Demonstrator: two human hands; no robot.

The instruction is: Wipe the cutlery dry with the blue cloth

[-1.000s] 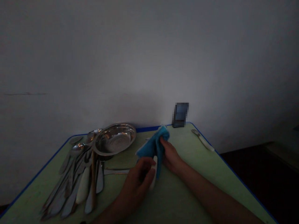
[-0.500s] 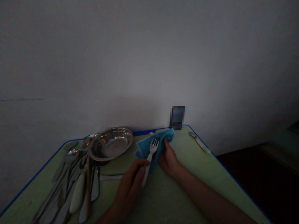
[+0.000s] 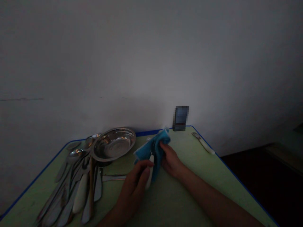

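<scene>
My left hand (image 3: pixel 136 179) is closed around the white handle of a fork (image 3: pixel 150 170). The fork tilts upward, and its metal head lies against a blue cloth (image 3: pixel 144 151), the tines partly hidden in the folds. My right hand (image 3: pixel 170 159) grips the cloth from the right side, thumb on top, its other fingers mostly covered. Both hands are raised over the green table (image 3: pixel 187 198). Behind the cloth, a small pale bit of another thing shows, too little to name.
On the left stands a shiny metal bowl (image 3: pixel 115 145), tilted over a heap of spoons, knives and forks (image 3: pixel 68 189). A white-handled fork (image 3: pixel 203 143) lies by the right edge. A blurred-out upright dark object (image 3: pixel 181 118) leans at the wall (image 3: pixel 151 63).
The cloth has folded over the fork's tines, which were bare before. My right hand and the cloth have shifted slightly left. My left hand keeps its hold on the handle.
</scene>
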